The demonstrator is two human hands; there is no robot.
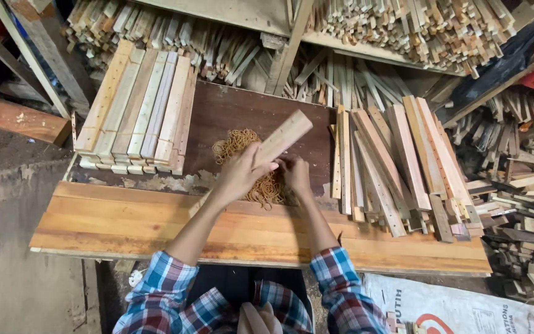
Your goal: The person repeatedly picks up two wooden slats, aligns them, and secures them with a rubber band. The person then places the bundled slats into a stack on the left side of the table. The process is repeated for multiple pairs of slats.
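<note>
My left hand grips a pale wooden slat that slants up to the right over a dark brown board. My right hand rests just right of it, fingers down in a pile of tan rubber bands. Whether the right hand has picked up a band I cannot tell. Both sleeves are blue and red plaid.
Neat stacked slats lie at the left of the board. A loose heap of slats lies at the right. An orange plank bench top runs along the front. Shelves of wood strips stand behind; scrap wood piles at far right.
</note>
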